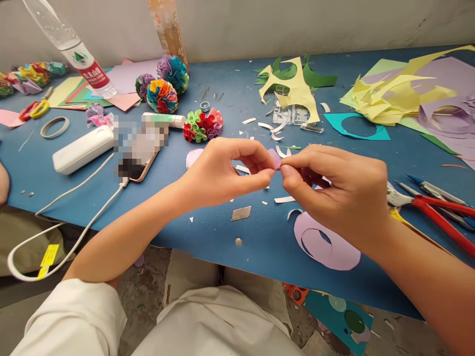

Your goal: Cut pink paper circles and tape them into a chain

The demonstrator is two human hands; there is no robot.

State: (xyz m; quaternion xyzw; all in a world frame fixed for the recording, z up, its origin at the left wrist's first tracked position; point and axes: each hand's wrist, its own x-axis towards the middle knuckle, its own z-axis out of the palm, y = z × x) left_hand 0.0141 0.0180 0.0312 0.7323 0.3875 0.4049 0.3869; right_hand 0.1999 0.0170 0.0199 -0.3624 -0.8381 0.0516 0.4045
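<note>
Between my two hands is a small piece of lilac paper (275, 157), pinched from both sides just above the blue table. My left hand (226, 165) has thumb and fingertips closed on its left edge. From the other side, my right hand (334, 190) grips the piece with thumb and forefinger; its other fingers curl under. Much of the paper is covered by fingertips. Behind my left wrist lies a round lilac paper piece (194, 156), partly hidden. Below my right hand rest lilac paper rings (343, 252), cut as curved loops.
Red-handled scissors (426, 200) lie at the right, near yellow paper scraps (393, 99). Colourful curled-paper balls (162, 95), a water bottle (83, 62), a phone (148, 153) with a white cable and a white power bank (83, 150) stand left. White paper strips (265, 126) litter the middle.
</note>
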